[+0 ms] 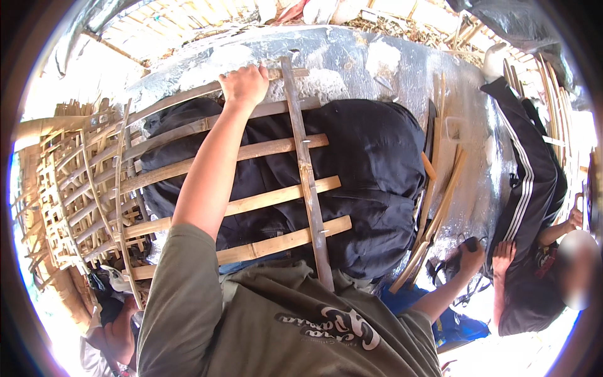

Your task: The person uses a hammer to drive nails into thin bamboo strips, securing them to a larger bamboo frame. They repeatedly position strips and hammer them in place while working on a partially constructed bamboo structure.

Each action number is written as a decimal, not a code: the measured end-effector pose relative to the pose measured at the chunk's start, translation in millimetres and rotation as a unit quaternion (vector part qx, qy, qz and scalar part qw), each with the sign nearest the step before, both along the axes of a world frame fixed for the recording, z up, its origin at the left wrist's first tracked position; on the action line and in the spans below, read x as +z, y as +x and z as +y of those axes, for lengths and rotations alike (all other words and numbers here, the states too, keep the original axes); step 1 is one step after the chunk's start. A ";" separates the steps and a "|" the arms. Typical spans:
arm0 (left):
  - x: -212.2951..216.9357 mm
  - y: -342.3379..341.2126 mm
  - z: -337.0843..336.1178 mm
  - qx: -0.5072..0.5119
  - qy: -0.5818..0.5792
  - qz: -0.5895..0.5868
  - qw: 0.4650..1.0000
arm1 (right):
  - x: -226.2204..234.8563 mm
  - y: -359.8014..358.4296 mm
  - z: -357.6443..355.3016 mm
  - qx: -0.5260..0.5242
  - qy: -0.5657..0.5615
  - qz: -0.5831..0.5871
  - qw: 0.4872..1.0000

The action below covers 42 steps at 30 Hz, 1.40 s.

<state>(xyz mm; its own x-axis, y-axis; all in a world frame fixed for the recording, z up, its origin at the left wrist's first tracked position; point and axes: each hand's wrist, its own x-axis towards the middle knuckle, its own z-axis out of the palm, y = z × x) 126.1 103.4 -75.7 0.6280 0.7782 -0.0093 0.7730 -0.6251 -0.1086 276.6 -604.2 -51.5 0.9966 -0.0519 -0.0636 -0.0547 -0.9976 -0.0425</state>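
Note:
A bamboo lattice frame (pixel 270 147) of long slats nailed to crosspieces lies over my legs in black trousers (pixel 377 169). My left hand (pixel 245 87) reaches across it, fingers wrapped round the far slat near the crosspiece (pixel 303 166) at its right end. Nail heads show along that crosspiece. Off to the right, low in the view, my right hand (pixel 472 259) is closed on a small black object (pixel 470 244) whose kind I cannot make out. Dark straps lie close to that hand.
Loose bamboo strips (pixel 449 201) lie right of my legs on a silvery sheet (pixel 474 151), beside a long dark blade-like piece (pixel 431 132). A person in striped black trousers (pixel 524 169) sits at the right. More bamboo latticework (pixel 63 182) stands left, near another person (pixel 116 330).

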 end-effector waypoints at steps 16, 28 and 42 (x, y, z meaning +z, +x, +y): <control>2.2 0.6 1.3 -0.003 -0.041 -0.024 0.999 | 172.9 163.6 9.4 -0.115 0.643 -0.235 0.720; 0.8 -1.5 1.3 -0.007 -0.045 -0.038 0.998 | 163.0 98.9 30.3 -0.079 0.835 -0.354 0.414; 5.8 -0.6 0.1 -0.003 -0.072 -0.028 0.997 | 146.3 68.0 21.4 0.102 0.956 -0.184 0.206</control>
<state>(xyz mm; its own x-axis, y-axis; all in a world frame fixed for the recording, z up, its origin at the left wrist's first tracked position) 125.5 103.5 -69.9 0.6353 0.7676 -0.0848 0.7715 -0.6357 0.0256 344.6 -582.9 94.8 0.9213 -0.2377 0.3078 0.3383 0.8804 -0.3324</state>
